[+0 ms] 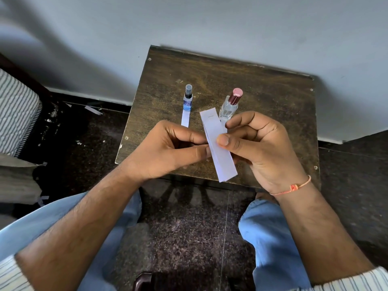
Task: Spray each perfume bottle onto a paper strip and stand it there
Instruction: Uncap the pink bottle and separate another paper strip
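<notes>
hands (212,148) on flat white strips (219,148)

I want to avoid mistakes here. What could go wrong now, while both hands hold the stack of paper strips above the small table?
1. The left hand may peel two strips from the stack of paper strips held by the right hand.
2. The hands are close to the pink-capped bottle; a bump could tip it.
3. The blue bottle stands on a narrow strip and could be knocked.

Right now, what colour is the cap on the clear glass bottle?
Metallic pink, on the clear glass bottle; the head view shows it.
</notes>
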Demonstrator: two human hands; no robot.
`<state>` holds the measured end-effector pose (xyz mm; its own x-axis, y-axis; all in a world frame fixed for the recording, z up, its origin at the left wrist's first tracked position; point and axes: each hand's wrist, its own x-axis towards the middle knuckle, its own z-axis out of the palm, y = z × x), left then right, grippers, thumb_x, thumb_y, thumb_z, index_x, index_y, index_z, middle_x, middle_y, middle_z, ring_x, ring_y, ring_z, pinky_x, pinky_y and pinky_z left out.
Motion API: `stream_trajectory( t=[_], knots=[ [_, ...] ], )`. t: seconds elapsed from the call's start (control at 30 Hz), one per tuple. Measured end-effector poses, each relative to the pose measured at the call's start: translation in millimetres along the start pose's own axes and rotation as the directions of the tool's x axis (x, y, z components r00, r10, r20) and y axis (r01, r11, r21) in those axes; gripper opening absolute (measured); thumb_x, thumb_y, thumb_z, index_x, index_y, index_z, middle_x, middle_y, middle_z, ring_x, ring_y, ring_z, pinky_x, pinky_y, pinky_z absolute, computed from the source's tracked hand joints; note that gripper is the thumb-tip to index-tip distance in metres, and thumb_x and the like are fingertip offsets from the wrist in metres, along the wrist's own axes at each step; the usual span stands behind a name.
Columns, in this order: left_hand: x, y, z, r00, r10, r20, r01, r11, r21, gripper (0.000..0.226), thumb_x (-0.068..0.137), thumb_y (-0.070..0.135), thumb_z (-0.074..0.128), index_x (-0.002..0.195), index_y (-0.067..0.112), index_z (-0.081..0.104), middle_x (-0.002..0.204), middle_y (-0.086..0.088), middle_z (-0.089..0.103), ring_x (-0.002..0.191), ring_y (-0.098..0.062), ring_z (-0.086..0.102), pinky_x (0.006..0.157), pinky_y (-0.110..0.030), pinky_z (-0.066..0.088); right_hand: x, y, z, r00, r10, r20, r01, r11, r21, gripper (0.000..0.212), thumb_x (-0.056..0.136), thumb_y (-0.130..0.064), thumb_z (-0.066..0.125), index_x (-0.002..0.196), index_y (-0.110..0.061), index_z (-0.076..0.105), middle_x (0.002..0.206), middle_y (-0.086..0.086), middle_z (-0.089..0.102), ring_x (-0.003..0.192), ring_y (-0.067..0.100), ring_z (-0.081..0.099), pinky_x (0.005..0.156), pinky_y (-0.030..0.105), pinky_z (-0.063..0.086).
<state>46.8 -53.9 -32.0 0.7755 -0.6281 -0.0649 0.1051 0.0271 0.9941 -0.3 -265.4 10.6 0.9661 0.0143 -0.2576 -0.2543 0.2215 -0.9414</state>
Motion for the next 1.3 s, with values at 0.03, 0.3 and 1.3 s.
stream_trajectory(
  t=[0.03,0.3,1.3],
  knots=[
    [0,-1,-2,1.0,-0.004,0.003,0.004,1.0,0.029,0.017,0.094,0.003,0.077,0.109,0.008,0.084,0.062,0.017,0.071,0.053,0.003,0.05,0.055,-0.014,0.041,0,2,2,1.0,-0.018,-0.012,0.018,0.999,-0.034,0.028,0.063,-0.019,0.091,0.086,-0.022,0.075,0.073,0.004,0.08,0.071,0.017,0.076,0.061,0.031,0.06],
    [-4,3,-11,0.999,-0.027,0.034,0.022,0.992,0.123,0.021,0.09,0.012,0.08,0.111,0.01,0.082,0.1,-0.005,0.086,0.083,-0.011,0.074,0.078,-0.026,0.059,4,8,6,0.996,-0.093,-0.011,0.091,0.987,-0.13,0.033,0.071,-0.012,0.088,0.1,-0.016,0.074,0.087,0.004,0.083,0.079,0.014,0.077,0.073,0.028,0.062],
    [4,17,-15,0.997,-0.028,-0.072,0.032,0.998,0.06,0.019,0.087,0.016,0.079,0.077,0.03,0.086,0.057,-0.012,0.064,0.05,-0.007,0.047,0.052,-0.013,0.041,2,12,13,0.979,0.204,-0.017,-0.192,0.945,0.265,0.028,0.065,-0.017,0.086,0.093,-0.016,0.083,0.095,0.014,0.083,0.076,0.022,0.079,0.06,0.028,0.063]
  ],
)
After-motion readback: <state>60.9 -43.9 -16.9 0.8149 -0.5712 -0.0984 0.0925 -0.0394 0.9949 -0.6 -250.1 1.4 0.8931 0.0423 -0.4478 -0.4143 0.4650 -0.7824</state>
